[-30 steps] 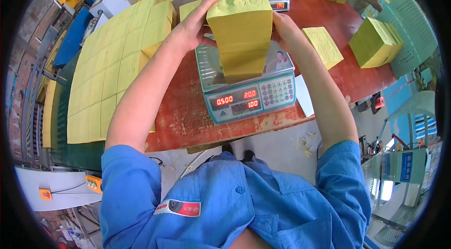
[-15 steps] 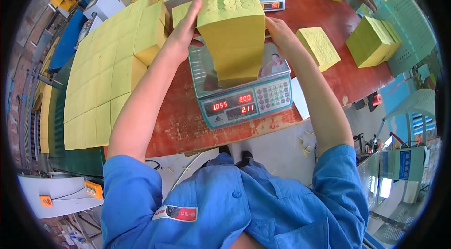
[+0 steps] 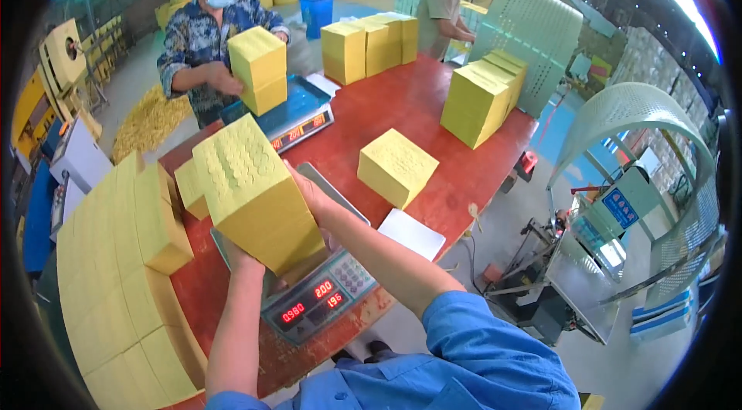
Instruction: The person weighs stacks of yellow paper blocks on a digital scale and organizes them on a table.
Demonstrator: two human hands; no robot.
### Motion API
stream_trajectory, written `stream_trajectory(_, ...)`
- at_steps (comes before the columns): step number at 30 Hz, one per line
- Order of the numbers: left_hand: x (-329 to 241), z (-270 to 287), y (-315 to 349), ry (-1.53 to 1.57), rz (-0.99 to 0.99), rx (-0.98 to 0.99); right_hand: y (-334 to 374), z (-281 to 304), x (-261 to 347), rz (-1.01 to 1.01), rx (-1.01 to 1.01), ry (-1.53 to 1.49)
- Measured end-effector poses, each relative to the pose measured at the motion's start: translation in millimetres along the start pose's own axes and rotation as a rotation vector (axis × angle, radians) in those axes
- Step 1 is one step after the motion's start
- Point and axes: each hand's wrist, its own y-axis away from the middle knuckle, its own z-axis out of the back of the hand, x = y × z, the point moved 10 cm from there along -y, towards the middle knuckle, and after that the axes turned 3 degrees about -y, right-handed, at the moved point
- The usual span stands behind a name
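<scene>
Both my hands grip a tall stack of yellow embossed paper sheets (image 3: 255, 197) from its two sides. My left hand (image 3: 241, 255) is under its near left side, mostly hidden behind the stack. My right hand (image 3: 313, 193) presses its right side. The stack stands tilted on the pan of a grey digital scale (image 3: 321, 298) with red lit digits, on the red table (image 3: 402, 108).
Rows of yellow stacks (image 3: 131, 271) lie at my left. A lone yellow stack (image 3: 396, 166) and a white sheet (image 3: 411, 234) lie at my right. Across the table a person holds a yellow stack (image 3: 259, 70) over a blue scale (image 3: 286, 116); another person stands far back.
The view has swung to the right and upward, bringing the far side of the table and two people into sight. My hands still hold the stack on the scale, and its readout changed.
</scene>
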Motion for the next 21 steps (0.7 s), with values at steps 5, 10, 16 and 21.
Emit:
stream_trajectory(5, -3, 0, 7, -0.115, 0.042, 0.028, -1, -10, 7, -0.005, -0.013, 0.129)
stream_trajectory(10, -13, 31, 12, -0.172, -0.078, -0.083, 13, 13, 23, 0.179, -0.126, 0.225)
stream_trajectory(16, -73, 131, 161, -0.567, -0.322, -0.21, 146, 74, 39, 0.247, -0.24, 0.19)
stream_trajectory(21, 25, 239, 306, -0.76, 0.12, -0.434, 275, 102, -84, -0.149, -0.334, -0.086)
